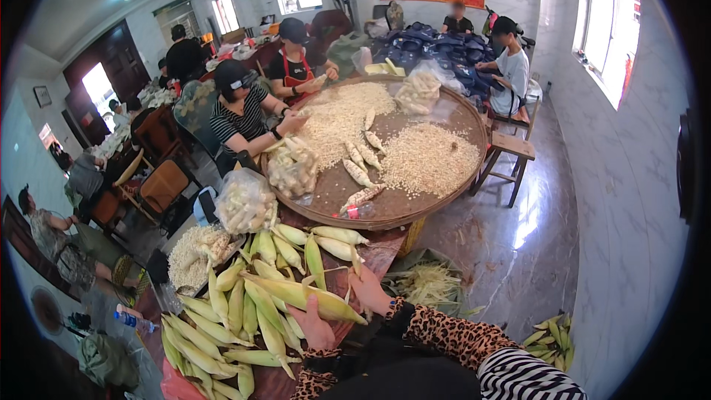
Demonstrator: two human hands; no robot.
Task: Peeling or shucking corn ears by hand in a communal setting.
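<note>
A long ear of corn [285,288] in pale green husk lies across the top of a large pile, slanting down to the right. The fingers of my left hand [315,325] are closed round its near side. Close to its right end, my right hand [369,290] is closed with the fingertips together. A thin yellowish strip, apparently husk [355,258], sticks up from those fingers. Under and left of the ear are many other unhusked ears of corn [196,337] on a reddish table. Part of each palm is hidden.
Ahead stands a wide round tray [326,204] with loose kernels [429,159] and several bare ears. Bags of ears [246,200] and a kernel heap [194,255] sit left. Two people work at the tray's far left. A husk-filled bag [426,281] and stool [511,147] stand right.
</note>
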